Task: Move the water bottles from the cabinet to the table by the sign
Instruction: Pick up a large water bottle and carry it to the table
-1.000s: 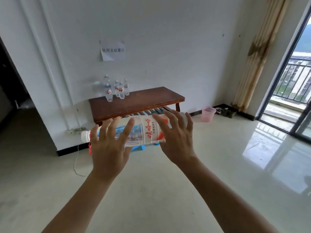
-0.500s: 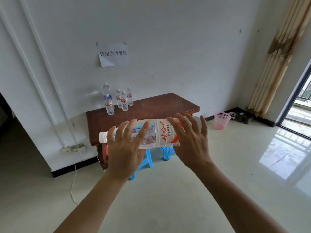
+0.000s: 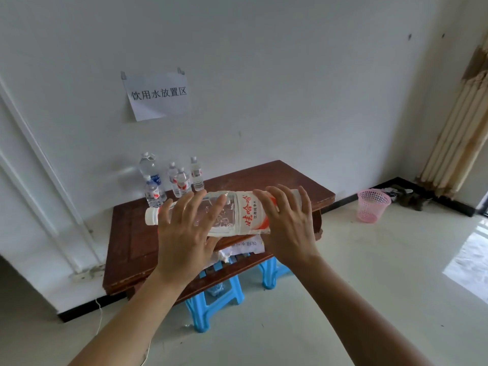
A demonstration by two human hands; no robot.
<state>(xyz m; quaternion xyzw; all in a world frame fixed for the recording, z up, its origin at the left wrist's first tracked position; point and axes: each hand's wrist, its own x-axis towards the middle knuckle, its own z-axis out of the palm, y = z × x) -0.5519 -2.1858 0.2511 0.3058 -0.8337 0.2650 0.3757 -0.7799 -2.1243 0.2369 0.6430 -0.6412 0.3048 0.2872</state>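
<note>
Both hands on one big water bottle (image 3: 248,215), carried sideways, white cap pointing left. My left hand (image 3: 184,233) wraps the clear neck end, fingers spread over the top, thumb beneath. My right hand (image 3: 289,225) grips the labelled bottom end, fingers fanned and lightly bent over it. The bottle is in the air over the near edge of the brown surface (image 3: 277,175), not touching it. Five other bottles (image 3: 182,182) stand upright at its back left corner, below the paper sign (image 3: 158,95) on the wall. Blue stools (image 3: 211,307) beneath; pink basket (image 3: 373,206) on the floor to the right.
</note>
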